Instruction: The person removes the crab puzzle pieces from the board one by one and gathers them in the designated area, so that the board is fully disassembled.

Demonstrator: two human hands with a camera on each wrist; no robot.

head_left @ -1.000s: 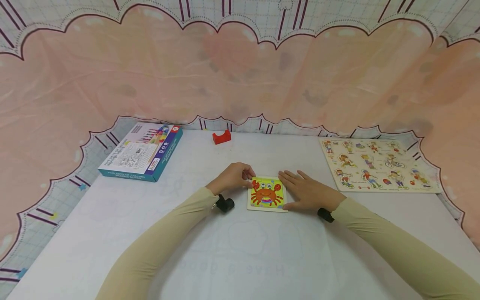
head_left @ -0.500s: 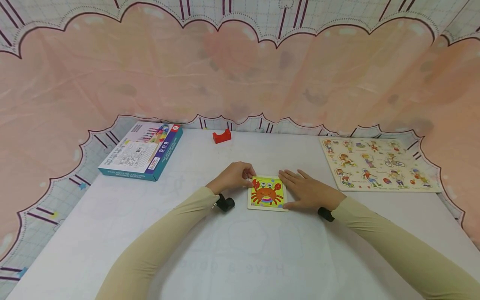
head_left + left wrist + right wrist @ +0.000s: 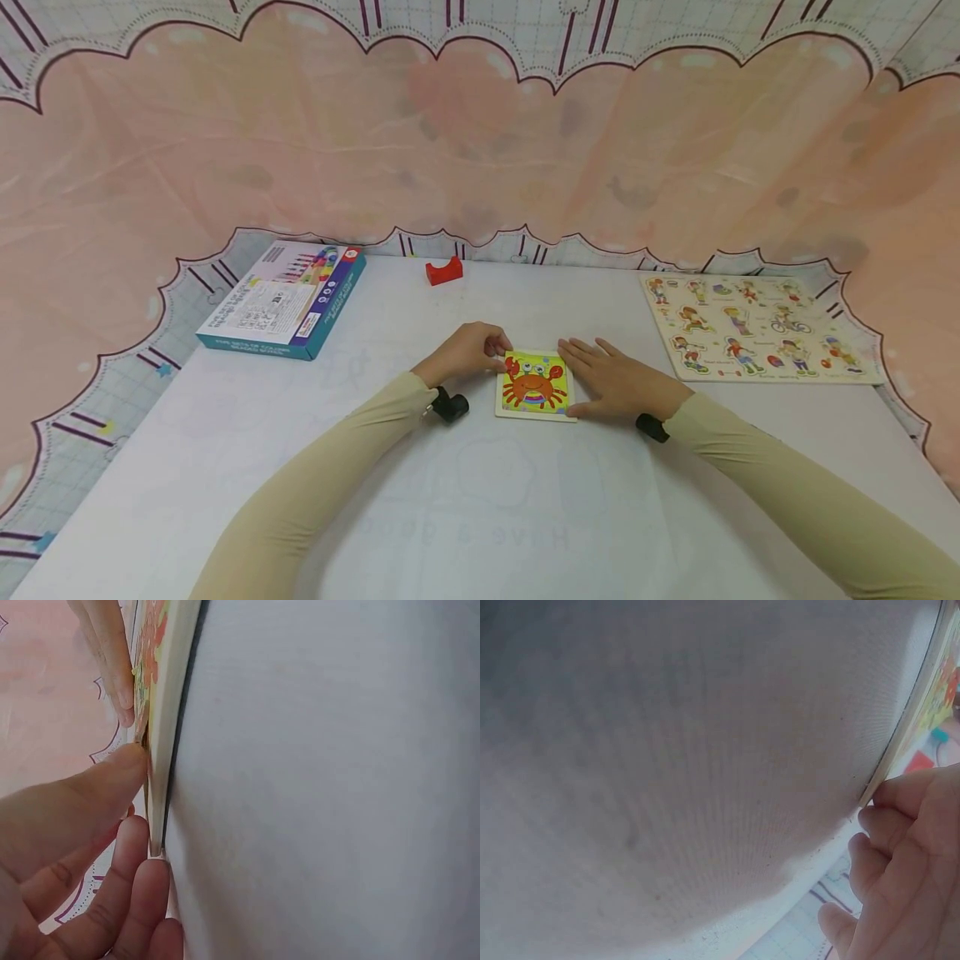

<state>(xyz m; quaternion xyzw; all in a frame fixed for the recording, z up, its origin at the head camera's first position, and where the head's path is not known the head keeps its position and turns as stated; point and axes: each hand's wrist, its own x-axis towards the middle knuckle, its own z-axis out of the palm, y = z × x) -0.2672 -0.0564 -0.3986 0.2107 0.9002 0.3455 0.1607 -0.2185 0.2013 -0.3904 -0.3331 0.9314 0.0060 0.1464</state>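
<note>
Crab panel [image 3: 534, 386], square, pale-framed — lies on the white table [image 3: 450, 525], its side edges partly covered from where I stand. Left hand [image 3: 471, 352]: thumb and fingers pinch the far left corner. Right hand [image 3: 618, 380]: fingers extended along the right side. Beyond — teal-sided box [image 3: 281, 304], left; red notched piece [image 3: 444, 272]; figure board [image 3: 757, 329], right.

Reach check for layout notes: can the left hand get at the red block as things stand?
Probably yes: the red block lies beyond the left hand, and nothing stands between them. It would likely need to leave the crab puzzle first.
</note>
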